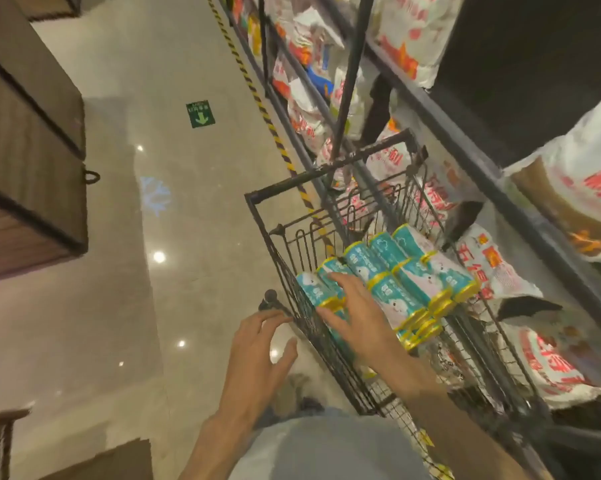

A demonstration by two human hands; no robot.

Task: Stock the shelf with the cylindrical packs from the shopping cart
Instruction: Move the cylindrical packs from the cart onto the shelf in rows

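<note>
Right hand (356,315) on cylindrical packs (396,271), left hand (261,355) beside cart (292,216)

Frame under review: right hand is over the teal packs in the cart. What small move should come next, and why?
Probably curl the right hand around the near teal pack and lift it. The fingers lie spread on the packs, gripping nothing, while the left hand hovers open beside the cart.

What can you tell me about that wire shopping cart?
The shopping cart is a dark metal wire basket with a bar handle, standing on the shiny floor against the shelf. It holds teal cylindrical packs with yellow ends, stacked lying down. The right hand rests on the packs; the left hand hovers beside its rim.
</note>
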